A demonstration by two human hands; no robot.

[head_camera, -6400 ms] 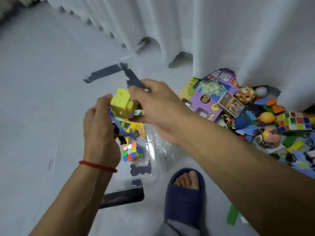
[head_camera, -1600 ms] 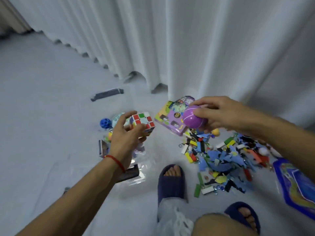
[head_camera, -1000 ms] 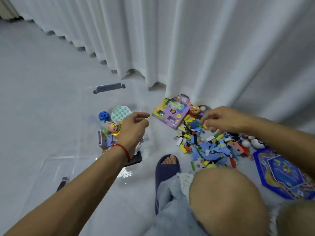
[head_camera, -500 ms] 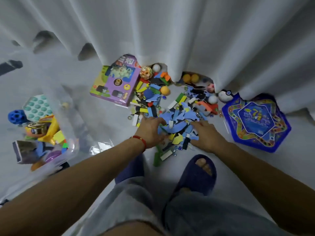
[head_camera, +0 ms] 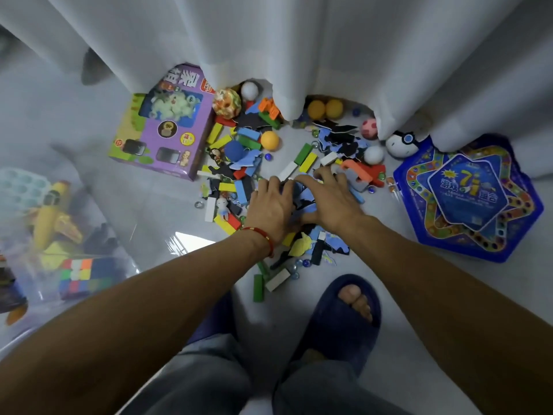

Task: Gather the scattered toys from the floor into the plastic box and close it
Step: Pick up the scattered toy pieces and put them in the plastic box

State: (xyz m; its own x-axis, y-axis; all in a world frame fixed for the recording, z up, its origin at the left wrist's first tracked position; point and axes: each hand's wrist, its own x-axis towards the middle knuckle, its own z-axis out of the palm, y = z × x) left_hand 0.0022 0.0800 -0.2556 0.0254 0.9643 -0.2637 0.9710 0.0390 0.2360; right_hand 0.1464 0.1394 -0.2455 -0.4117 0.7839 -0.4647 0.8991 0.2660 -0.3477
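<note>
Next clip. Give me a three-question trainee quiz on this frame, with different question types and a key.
1. True or false: the purple cardboard toy box lies inside the clear plastic storage box.
2. Which lies right of the pile of flat blue foam pieces? A) yellow toy robot B) blue star-shaped game board C) multicoloured puzzle cube
3. Fill in: the left hand and right hand both rest on the ____.

Key: 1 false; 2 B; 3 pile of foam pieces.

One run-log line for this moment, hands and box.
left hand: on blue foam pieces | right hand: on same pile | plastic box: open, partly filled | stage: scooping loose pieces
</note>
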